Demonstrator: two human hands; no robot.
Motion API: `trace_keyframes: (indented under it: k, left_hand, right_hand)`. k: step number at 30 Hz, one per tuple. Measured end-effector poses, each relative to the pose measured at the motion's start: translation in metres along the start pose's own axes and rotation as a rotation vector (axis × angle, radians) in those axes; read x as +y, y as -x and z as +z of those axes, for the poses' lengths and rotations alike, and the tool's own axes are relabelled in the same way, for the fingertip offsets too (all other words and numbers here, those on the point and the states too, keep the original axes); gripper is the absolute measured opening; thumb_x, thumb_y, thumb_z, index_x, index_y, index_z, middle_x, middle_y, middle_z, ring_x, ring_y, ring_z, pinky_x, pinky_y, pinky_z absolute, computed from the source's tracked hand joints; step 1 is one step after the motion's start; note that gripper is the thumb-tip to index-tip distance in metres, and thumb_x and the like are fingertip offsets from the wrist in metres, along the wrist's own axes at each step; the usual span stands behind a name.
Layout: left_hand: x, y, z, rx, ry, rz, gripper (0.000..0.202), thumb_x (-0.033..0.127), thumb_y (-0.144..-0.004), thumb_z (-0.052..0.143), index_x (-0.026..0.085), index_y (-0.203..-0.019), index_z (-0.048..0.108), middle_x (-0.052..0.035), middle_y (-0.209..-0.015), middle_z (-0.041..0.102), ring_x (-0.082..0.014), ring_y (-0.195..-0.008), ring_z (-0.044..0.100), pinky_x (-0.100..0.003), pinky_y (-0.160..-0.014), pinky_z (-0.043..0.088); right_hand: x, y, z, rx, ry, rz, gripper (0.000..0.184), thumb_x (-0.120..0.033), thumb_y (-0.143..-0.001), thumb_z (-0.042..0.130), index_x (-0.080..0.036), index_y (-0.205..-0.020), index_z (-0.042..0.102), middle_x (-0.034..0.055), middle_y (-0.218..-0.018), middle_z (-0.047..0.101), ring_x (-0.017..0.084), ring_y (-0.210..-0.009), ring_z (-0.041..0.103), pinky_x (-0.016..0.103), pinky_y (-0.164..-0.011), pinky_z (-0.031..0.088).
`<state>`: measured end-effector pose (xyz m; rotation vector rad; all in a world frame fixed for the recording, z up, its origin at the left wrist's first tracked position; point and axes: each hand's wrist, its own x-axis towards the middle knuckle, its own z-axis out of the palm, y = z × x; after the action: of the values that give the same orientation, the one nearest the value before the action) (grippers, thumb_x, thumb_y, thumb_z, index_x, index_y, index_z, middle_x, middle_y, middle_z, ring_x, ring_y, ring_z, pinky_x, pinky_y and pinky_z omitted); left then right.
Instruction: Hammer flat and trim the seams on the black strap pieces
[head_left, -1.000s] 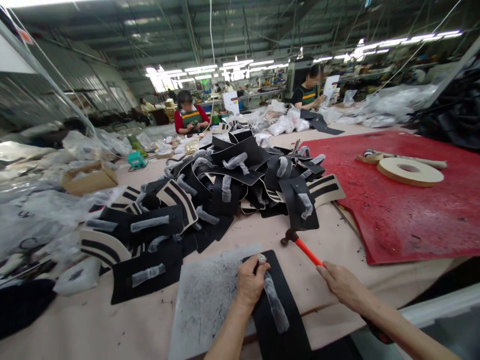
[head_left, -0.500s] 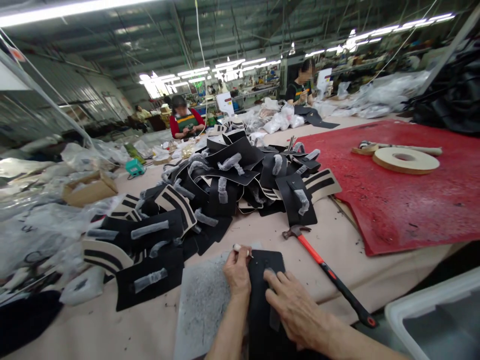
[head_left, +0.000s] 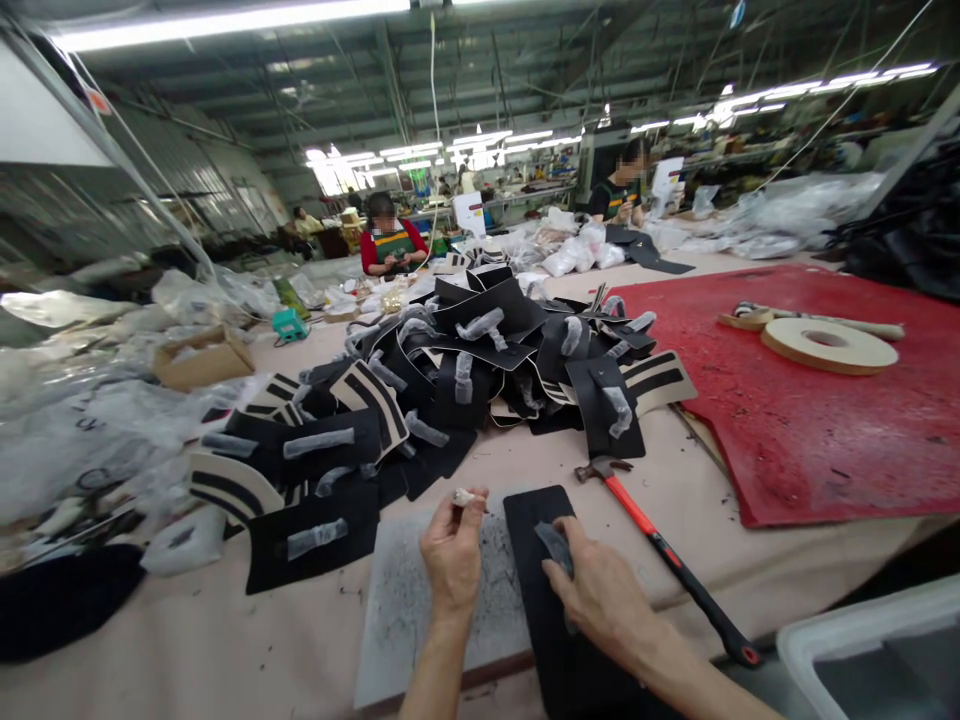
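Note:
My left hand [head_left: 453,555] is closed in a pinch on a small whitish stub [head_left: 466,496] with a thin dark tip; its kind is unclear. It hovers over a grey, speckled board [head_left: 401,590]. My right hand [head_left: 604,590] is closed around a plastic-wrapped strip [head_left: 553,545] fixed to a black panel [head_left: 529,530]. The panel lies at the board's right side, its near end partly hidden by my hand and arm. A claw hammer [head_left: 660,545] with a red and black handle rests to the right of the panel.
Ahead is a heap of black panels [head_left: 491,310] with wrapped strips, some showing cream-and-black undersides. A tape roll [head_left: 829,347] lies on the red sheet [head_left: 697,450]. A white bin [head_left: 840,625] stands near right. Plastic bags and a cardboard box [head_left: 202,365] are left. Two people sit beyond.
My left hand has lifted off the black panel and moved left with the stub. My right hand has closed on the strip, and the panel has shifted right off the board's middle.

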<state>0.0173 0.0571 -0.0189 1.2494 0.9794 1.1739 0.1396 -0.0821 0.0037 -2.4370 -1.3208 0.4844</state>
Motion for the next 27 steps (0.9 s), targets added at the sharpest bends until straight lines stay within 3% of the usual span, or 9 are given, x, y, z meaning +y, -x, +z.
trace_keyframes:
  k: [5,13,19,27]
  left_hand:
    - [-0.034,0.008,0.021,-0.201,-0.042,-0.053,0.025,0.037,-0.079,0.072,0.015,-0.091,0.073,-0.0058,-0.087,0.076,-0.0193,-0.081,0.071,-0.028,-0.076,0.055]
    - [-0.059,-0.001,0.040,-0.350,-0.026,-0.129,0.027,0.038,-0.077,0.071,0.015,-0.091,0.071,-0.0071,-0.085,0.077,-0.0200,-0.080,0.071,-0.029,-0.076,0.055]
    - [-0.062,0.000,0.038,-0.352,-0.055,-0.133,0.029,0.039,-0.079,0.069,0.014,-0.092,0.069,-0.0089,-0.086,0.077,-0.0217,-0.082,0.072,-0.032,-0.078,0.056]
    - [-0.063,0.001,0.042,-0.341,-0.187,-0.097,0.029,0.042,-0.082,0.065,0.016,-0.092,0.071,-0.0072,-0.089,0.077,-0.0210,-0.082,0.071,-0.031,-0.079,0.055]
  right_hand:
    - [-0.002,0.007,0.024,-0.012,-0.079,-0.028,0.039,-0.027,-0.097,0.041,-0.013,-0.131,0.051,0.0140,-0.101,0.073,0.026,-0.093,0.070,0.033,-0.078,0.047]
    - [-0.005,0.010,0.035,-0.039,0.075,-0.069,0.041,-0.022,-0.097,0.035,-0.011,-0.131,0.055,0.0136,-0.096,0.074,0.027,-0.085,0.071,0.033,-0.072,0.049]
    - [0.008,0.001,0.030,-0.083,0.080,-0.113,0.034,-0.025,-0.097,0.038,-0.017,-0.115,0.065,0.0105,-0.090,0.075,0.023,-0.080,0.071,0.029,-0.070,0.047]
    - [0.013,-0.003,0.025,-0.094,0.073,-0.137,0.032,-0.023,-0.096,0.039,-0.019,-0.112,0.067,0.0099,-0.090,0.075,0.023,-0.081,0.071,0.028,-0.070,0.047]
